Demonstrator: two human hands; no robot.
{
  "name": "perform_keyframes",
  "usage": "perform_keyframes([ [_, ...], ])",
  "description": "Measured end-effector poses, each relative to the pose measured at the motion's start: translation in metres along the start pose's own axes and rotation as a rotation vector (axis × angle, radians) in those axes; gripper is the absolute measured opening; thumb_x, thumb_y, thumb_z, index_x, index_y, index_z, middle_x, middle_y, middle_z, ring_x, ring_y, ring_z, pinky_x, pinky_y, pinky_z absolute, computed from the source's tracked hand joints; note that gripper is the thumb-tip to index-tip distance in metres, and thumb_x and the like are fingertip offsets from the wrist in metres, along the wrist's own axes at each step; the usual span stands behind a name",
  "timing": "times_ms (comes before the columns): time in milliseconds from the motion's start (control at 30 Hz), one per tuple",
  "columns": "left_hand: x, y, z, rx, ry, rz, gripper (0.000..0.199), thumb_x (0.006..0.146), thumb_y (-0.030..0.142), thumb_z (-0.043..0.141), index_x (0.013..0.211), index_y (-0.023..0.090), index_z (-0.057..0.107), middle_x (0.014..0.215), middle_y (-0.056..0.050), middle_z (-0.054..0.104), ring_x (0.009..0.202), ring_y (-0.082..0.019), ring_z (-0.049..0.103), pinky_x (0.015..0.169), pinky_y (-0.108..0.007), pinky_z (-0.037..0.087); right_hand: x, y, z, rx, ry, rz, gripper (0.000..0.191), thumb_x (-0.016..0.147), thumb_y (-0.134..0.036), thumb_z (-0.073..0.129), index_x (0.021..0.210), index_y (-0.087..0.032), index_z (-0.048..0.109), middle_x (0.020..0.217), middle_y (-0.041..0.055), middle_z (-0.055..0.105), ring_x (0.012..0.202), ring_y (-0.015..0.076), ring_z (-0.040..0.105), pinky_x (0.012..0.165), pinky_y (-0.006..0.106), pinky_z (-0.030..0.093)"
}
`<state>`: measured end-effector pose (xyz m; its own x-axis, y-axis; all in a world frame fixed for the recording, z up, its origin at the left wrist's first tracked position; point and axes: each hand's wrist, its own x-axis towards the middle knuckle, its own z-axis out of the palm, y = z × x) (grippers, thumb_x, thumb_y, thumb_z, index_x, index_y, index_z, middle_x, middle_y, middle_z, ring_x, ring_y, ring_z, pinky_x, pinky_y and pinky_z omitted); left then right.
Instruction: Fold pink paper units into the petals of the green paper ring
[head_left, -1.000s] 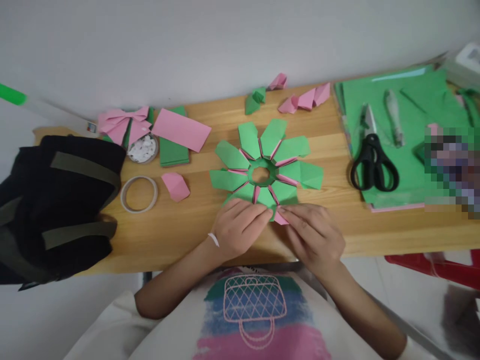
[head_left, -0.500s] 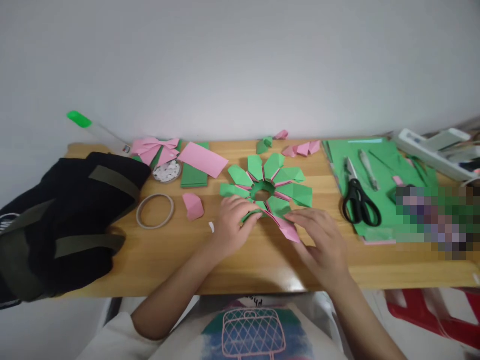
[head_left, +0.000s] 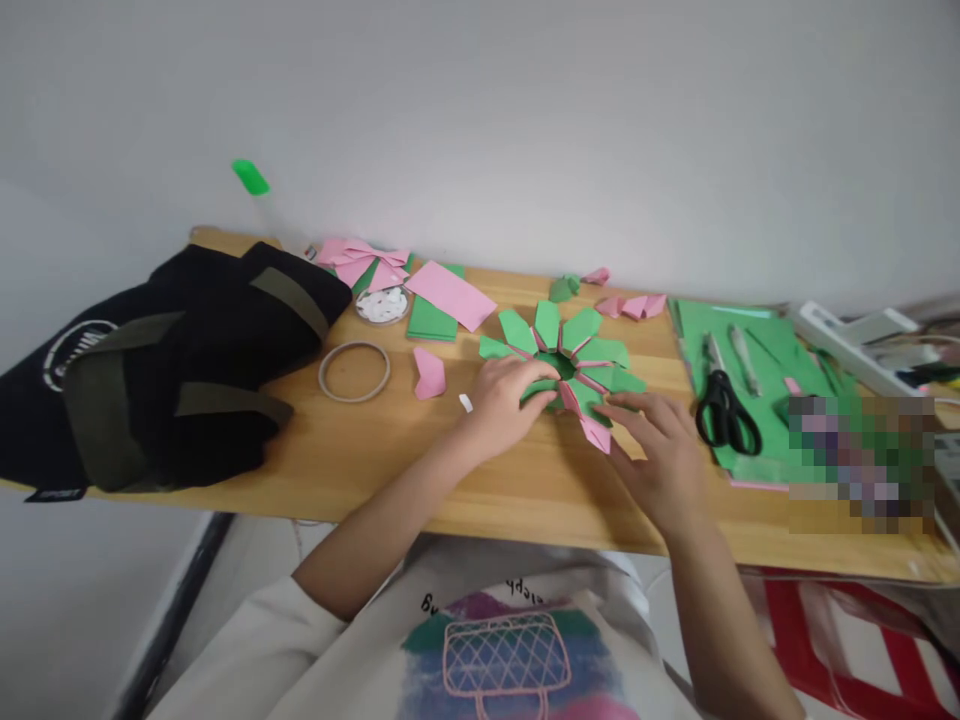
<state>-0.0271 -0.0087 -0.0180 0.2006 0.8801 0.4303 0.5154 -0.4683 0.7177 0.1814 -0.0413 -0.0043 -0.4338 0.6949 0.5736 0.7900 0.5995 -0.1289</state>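
Observation:
A ring-shaped folded-paper flower (head_left: 547,322) has green petals with pink folds between them and an open hole in the middle. My left hand (head_left: 506,400) pinches its near left side between thumb and fingers, covering some petals. A folded pink paper piece (head_left: 598,434) sits at the near side of the ring, its tip sticking out toward me. My right hand (head_left: 660,450) grips around the near right petal, fingertips on the green edge and thumb close to the pink tip. The underside of the flower is hidden.
Left of the flower lie a loose pink piece (head_left: 430,373), a tape ring (head_left: 355,372), a dish of white bits (head_left: 382,306), pink paper (head_left: 451,294) and a black bag (head_left: 187,360). Black scissors (head_left: 724,410) rest on green sheets (head_left: 780,350) at right. Folded scraps (head_left: 634,306) lie behind.
My view has tilted and shifted left, so things appear further right. Both hands stay at the flower. The pink piece now sticks out less beyond the near petals.

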Motion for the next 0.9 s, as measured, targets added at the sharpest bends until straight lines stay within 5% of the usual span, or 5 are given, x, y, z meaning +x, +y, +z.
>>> perform_keyframes([
  [167, 0.003, -0.002, -0.002, 0.012, -0.106, -0.014, 0.011, 0.082, 0.013, 0.065, 0.088, 0.022, 0.067, 0.089, -0.002, 0.072, 0.091, -0.020, 0.065, 0.086, -0.037, 0.048, 0.006, 0.011, -0.002, -0.031, 0.047, -0.063, 0.015, 0.086, -0.013, 0.061, 0.094, -0.023, 0.068, 0.092, 0.0061, 0.071, 0.084, 0.0221, 0.063, 0.075, 0.037, 0.049],
  [433, 0.005, -0.004, -0.006, -0.007, -0.111, -0.009, 0.017, 0.080, 0.008, 0.063, 0.089, 0.022, 0.068, 0.091, -0.001, 0.073, 0.091, -0.020, 0.066, 0.086, -0.036, 0.050, 0.020, 0.010, 0.004, 0.088, -0.002, -0.062, 0.015, 0.089, -0.023, 0.059, 0.102, -0.022, 0.066, 0.085, 0.0050, 0.072, 0.079, 0.0215, 0.065, 0.069, 0.035, 0.049],
  [667, 0.003, -0.002, -0.008, 0.043, -0.137, 0.010, 0.013, 0.082, 0.013, 0.064, 0.089, 0.022, 0.069, 0.085, -0.001, 0.072, 0.085, -0.020, 0.066, 0.080, -0.035, 0.051, 0.022, -0.003, 0.017, 0.086, 0.046, 0.091, 0.013, 0.085, -0.034, 0.065, 0.091, -0.022, 0.063, 0.082, 0.0042, 0.070, 0.079, 0.0225, 0.064, 0.069, 0.036, 0.046],
  [800, 0.002, -0.001, -0.008, 0.033, -0.138, -0.012, 0.012, 0.083, 0.013, 0.064, 0.090, 0.021, 0.069, 0.087, -0.001, 0.073, 0.087, -0.020, 0.065, 0.082, -0.034, 0.050, 0.018, -0.014, 0.023, 0.049, 0.064, 0.071, 0.003, 0.087, -0.024, 0.061, 0.088, -0.022, 0.063, 0.093, 0.0060, 0.070, 0.088, 0.0232, 0.063, 0.076, 0.038, 0.046],
  [900, 0.002, -0.002, -0.008, 0.048, -0.132, -0.021, 0.012, 0.083, 0.014, 0.064, 0.091, 0.021, 0.070, 0.088, -0.001, 0.074, 0.086, -0.019, 0.064, 0.080, -0.034, 0.049, 0.013, -0.023, 0.024, 0.072, 0.053, 0.074, 0.015, 0.085, -0.018, 0.059, 0.099, -0.021, 0.061, 0.108, 0.0098, 0.068, 0.105, 0.0265, 0.060, 0.087, 0.042, 0.047],
])
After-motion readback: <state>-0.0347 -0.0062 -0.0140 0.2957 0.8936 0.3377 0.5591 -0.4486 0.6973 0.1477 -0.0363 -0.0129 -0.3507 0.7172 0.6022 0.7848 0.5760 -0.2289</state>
